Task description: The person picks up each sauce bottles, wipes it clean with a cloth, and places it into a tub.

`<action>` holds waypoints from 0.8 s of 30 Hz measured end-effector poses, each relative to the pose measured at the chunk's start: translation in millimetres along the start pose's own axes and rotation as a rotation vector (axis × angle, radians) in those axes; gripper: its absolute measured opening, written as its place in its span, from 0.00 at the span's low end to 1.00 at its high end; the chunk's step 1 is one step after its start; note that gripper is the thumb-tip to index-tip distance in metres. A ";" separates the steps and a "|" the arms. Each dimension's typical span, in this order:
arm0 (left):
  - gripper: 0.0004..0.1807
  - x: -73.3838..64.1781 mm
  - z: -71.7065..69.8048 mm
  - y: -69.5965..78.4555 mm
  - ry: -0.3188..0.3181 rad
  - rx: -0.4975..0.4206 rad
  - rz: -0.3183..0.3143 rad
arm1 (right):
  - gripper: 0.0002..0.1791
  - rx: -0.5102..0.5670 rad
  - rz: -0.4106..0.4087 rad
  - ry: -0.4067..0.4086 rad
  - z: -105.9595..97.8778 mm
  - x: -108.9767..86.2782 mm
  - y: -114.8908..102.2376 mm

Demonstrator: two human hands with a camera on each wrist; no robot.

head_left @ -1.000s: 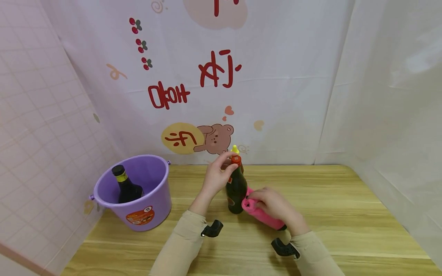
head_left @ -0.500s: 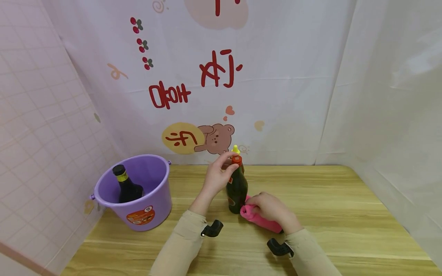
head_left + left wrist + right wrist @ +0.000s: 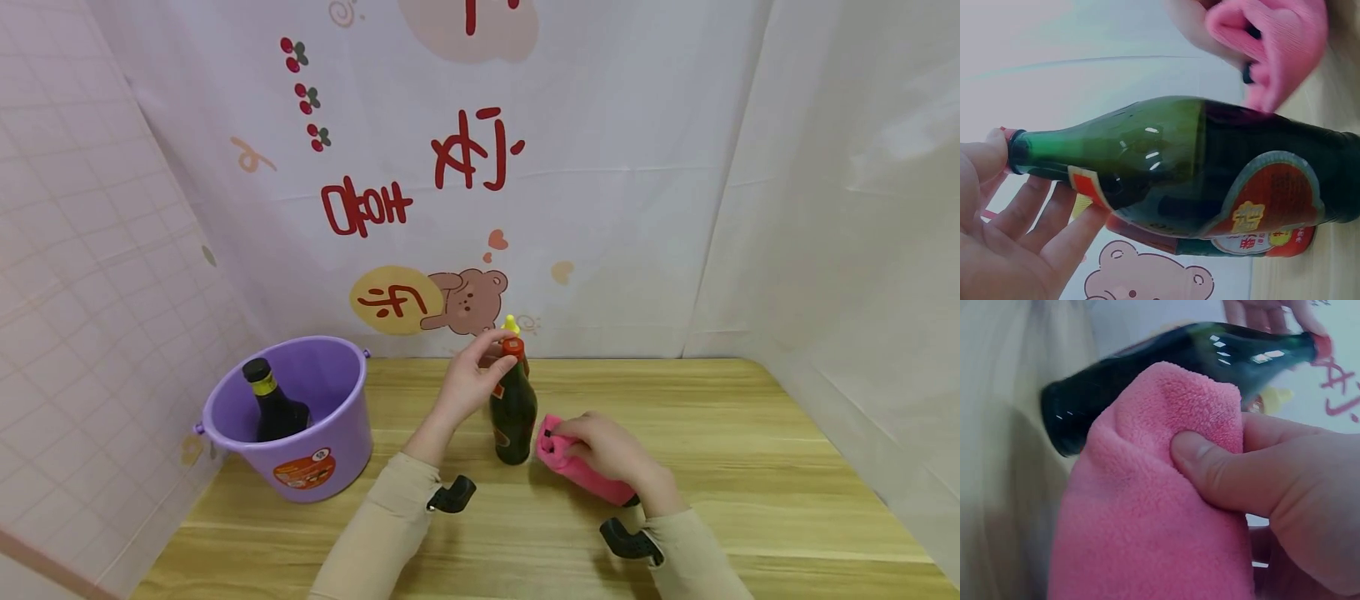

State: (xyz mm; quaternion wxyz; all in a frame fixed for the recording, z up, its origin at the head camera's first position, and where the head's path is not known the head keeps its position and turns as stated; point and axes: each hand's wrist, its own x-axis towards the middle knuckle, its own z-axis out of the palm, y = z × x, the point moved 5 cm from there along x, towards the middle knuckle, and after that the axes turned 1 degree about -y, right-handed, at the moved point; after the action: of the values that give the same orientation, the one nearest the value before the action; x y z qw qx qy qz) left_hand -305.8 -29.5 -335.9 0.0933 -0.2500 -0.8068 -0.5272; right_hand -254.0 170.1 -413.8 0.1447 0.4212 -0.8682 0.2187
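Note:
A dark green glass bottle (image 3: 513,421) with a red cap (image 3: 513,347) stands upright on the table. My left hand (image 3: 468,385) holds it at the top, thumb and fingers around the cap in the left wrist view. To the right of the bottle, my right hand (image 3: 613,450) pinches a folded pink cloth (image 3: 596,483) between thumb and fingers. The cloth (image 3: 1147,487) is fuzzy and overlaps the lower bottle (image 3: 1204,356) in the right wrist view. Behind the bottle, partly hidden, is a second bottle with a yellow tip (image 3: 511,323) and a red-and-green label (image 3: 1254,242).
On the left stands a purple bucket (image 3: 352,442) holding a dark bottle (image 3: 277,412) with a black cap and yellow neck band. The wood-grain table (image 3: 750,467) ends at a printed white curtain (image 3: 615,250) behind.
My right hand moved the cloth left against the bottle's lower side, then back right, leaving a narrow gap in the head view. The left hand kept its hold on the upright bottle.

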 end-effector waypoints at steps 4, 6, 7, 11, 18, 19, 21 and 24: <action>0.20 0.9 -2.3 0.6 -0.030 -0.004 -0.022 | 0.15 -0.027 0.010 0.085 -15.0 -7.5 2.6; 0.20 1.8 -3.2 0.7 -0.044 0.001 -0.025 | 0.16 -0.030 0.036 0.111 -21.4 -10.6 5.0; 0.20 2.3 -3.6 0.9 -0.052 0.002 -0.026 | 0.17 -0.030 0.049 0.123 -24.4 -12.0 6.3; 0.23 3.7 -5.1 1.7 -0.077 0.005 -0.034 | 0.19 -0.040 0.069 0.164 -34.4 -16.9 11.5; 0.27 4.4 -6.6 2.0 -0.091 -0.015 -0.043 | 0.18 -0.036 0.067 0.206 -47.9 -25.2 19.9; 0.27 4.4 -6.7 2.0 -0.090 -0.016 -0.044 | 0.18 -0.039 0.070 0.211 -49.4 -26.8 21.7; 0.27 4.4 -6.3 2.1 -0.089 -0.013 -0.042 | 0.18 -0.036 0.081 0.214 -51.8 -29.4 25.0; 0.26 4.6 -4.9 2.3 -0.086 0.000 -0.031 | 0.16 -0.033 0.090 0.223 -54.4 -32.3 28.3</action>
State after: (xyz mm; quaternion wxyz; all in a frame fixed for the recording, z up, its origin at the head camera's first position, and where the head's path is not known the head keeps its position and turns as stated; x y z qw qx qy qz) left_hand -309.2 -31.7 -330.0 0.0502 -0.2600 -0.8138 -0.5173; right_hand -253.4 234.5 -388.3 0.2371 0.3524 -0.8683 0.2561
